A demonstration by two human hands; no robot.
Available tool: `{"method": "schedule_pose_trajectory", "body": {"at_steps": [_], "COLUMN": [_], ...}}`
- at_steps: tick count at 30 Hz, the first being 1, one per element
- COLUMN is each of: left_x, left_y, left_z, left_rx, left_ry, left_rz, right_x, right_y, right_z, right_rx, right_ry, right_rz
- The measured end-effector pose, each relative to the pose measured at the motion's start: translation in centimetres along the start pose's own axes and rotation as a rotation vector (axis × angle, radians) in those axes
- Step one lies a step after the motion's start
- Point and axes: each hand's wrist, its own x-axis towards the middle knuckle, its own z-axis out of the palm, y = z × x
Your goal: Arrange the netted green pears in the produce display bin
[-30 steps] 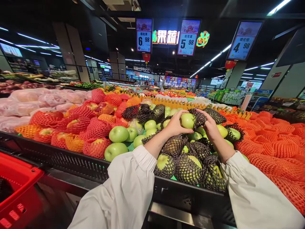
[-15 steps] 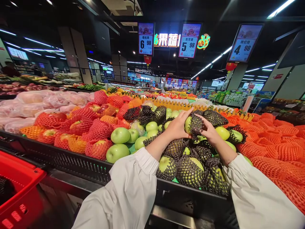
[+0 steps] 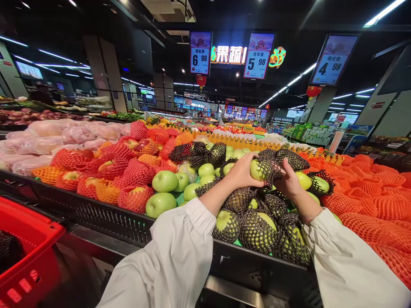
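A green apple [image 3: 257, 170], partly covered by a black foam net [image 3: 272, 166], is held above the pile of apples. My left hand [image 3: 244, 172] grips the bare left side of this apple, its fingers partly hidden behind it. At the net-covered right side is my right hand [image 3: 291, 183], thumb raised, the other fingers against the net and partly out of sight. Just below lie several green apples in black nets [image 3: 259, 229]. Bare green apples [image 3: 164, 181] are on the left of the pile.
Apples in red and orange nets [image 3: 136, 173] fill the left of the black display bin [image 3: 128, 224]. Orange-netted fruit [image 3: 375, 201] lies to the right. A red basket [image 3: 28, 239] stands at lower left. Price signs [image 3: 259, 56] hang overhead.
The apple and both hands have shifted slightly right. My right thumb has lifted away from the net and now points up. The net lies more spread over the apple's right side.
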Motion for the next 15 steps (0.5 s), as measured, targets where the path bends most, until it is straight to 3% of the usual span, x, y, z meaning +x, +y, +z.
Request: {"method": "schedule_pose_trajectory", "body": {"at_steps": [4, 11, 15], "left_x": [0.1, 0.1, 0.1], "left_y": [0.1, -0.5, -0.1], "left_z": [-0.2, 0.0, 0.1], "left_rx": [0.02, 0.051, 0.065], "left_ry": [0.047, 0.165, 0.06], "left_rz": [-0.001, 0.065, -0.032], "right_x": [-0.3, 0.0, 0.0], "right_y": [-0.9, -0.5, -0.7], "right_z": [1.3, 1.1, 1.3], "right_rx": [0.041, -0.144, -0.208], "right_ry": [-0.153, -0.165, -0.18], "right_rz": [0.095, 0.103, 0.047]}}
